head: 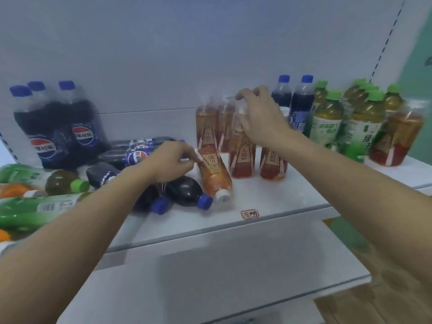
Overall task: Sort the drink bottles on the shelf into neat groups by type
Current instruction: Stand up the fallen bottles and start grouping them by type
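From the left I see three large cola bottles standing upright against the back wall, presumably already grouped; in front of them green tea bottles and small cola bottles lie toppled in a heap, unsorted; my left hand reaches over that heap with fingers curled, pinching the base end of a fallen orange energy-drink bottle, its white cap pointing toward me, likely to stand it with its kind; just right of it upright orange bottles form a cluster above the small handwritten tag on the shelf edge; my right hand hovers at their tops, fingers loosely bent, and I cannot tell whether it grips a cap; further right stand two blue-capped cola bottles, then green-capped tea bottles, with one stray orange bottle at the far end.
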`<state>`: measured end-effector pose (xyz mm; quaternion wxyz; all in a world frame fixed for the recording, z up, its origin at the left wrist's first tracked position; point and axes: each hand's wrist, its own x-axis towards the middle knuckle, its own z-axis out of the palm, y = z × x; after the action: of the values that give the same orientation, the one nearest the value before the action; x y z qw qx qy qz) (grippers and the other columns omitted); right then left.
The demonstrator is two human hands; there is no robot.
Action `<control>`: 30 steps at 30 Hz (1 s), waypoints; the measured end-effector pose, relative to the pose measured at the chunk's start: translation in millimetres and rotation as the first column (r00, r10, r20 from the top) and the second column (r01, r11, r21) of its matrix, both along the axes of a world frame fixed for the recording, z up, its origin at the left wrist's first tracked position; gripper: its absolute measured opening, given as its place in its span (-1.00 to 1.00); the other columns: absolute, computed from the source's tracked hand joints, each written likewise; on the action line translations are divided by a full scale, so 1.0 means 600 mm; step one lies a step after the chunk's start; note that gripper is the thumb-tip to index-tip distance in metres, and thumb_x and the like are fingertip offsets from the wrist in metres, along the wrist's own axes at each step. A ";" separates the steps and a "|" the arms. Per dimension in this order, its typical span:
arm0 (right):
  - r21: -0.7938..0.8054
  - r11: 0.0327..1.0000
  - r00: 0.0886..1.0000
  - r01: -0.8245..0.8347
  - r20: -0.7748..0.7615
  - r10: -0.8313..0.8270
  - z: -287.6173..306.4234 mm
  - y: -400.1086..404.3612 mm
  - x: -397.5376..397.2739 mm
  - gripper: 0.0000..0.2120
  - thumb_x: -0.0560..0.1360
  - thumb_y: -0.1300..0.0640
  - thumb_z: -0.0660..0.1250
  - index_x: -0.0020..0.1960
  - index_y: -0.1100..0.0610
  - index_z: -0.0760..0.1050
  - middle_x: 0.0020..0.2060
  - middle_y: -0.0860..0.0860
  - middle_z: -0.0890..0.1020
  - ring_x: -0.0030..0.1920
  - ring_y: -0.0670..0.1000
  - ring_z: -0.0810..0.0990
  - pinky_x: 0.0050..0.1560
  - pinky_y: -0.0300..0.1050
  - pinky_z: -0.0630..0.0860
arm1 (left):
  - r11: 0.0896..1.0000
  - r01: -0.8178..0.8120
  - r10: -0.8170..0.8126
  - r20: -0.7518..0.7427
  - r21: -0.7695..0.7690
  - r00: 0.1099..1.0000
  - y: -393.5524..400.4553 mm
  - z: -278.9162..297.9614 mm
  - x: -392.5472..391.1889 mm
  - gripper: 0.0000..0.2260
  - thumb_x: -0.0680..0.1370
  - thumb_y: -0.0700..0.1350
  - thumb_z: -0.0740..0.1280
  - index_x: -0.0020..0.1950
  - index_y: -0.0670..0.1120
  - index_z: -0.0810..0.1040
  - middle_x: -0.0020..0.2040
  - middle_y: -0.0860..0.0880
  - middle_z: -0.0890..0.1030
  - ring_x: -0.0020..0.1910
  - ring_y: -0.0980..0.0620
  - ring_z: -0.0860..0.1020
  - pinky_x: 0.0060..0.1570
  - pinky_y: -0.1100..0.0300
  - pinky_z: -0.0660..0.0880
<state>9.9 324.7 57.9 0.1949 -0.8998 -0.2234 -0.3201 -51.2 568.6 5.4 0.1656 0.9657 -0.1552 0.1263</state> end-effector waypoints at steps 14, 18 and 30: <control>0.165 0.986 0.927 0.004 -0.370 0.058 -0.187 0.060 -0.162 -0.59 0.43 -0.23 0.39 0.07 -0.07 0.27 -0.01 -0.05 0.45 -0.09 -0.12 0.47 -0.24 -0.15 0.37 | 0.977 0.024 0.018 -0.193 0.210 0.981 0.026 -0.030 0.019 -0.60 0.68 0.07 0.05 -0.32 0.01 0.40 -0.09 -0.10 0.51 -0.04 -0.16 0.49 0.12 -0.05 0.47; 0.168 0.986 0.918 -0.018 -0.387 0.083 -0.174 0.063 -0.166 -0.63 0.46 -0.15 0.38 0.13 -0.05 0.31 0.06 -0.03 0.50 0.01 -0.01 0.50 -0.11 -0.07 0.45 | 0.972 0.030 0.014 -0.186 0.234 0.983 0.028 -0.034 0.024 -0.59 0.69 0.10 0.01 -0.28 0.00 0.41 -0.06 -0.09 0.52 -0.04 -0.14 0.50 0.08 -0.03 0.45; -0.221 0.963 0.982 0.155 -0.070 -0.174 0.019 0.115 -0.078 -0.68 0.64 -0.20 0.09 0.13 0.02 0.41 -0.05 0.00 0.53 -0.07 0.09 0.54 -0.23 0.00 0.39 | 0.977 0.012 0.024 -0.169 0.212 0.985 0.033 -0.041 0.031 -0.61 0.63 0.15 0.01 -0.26 0.02 0.43 -0.17 -0.03 0.52 -0.09 -0.12 0.52 -0.10 0.00 0.35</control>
<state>-36.8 393.7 69.3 0.0788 -0.9444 -0.1721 -0.2688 -32.6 588.2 -19.3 0.0741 0.9856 -0.1500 0.0263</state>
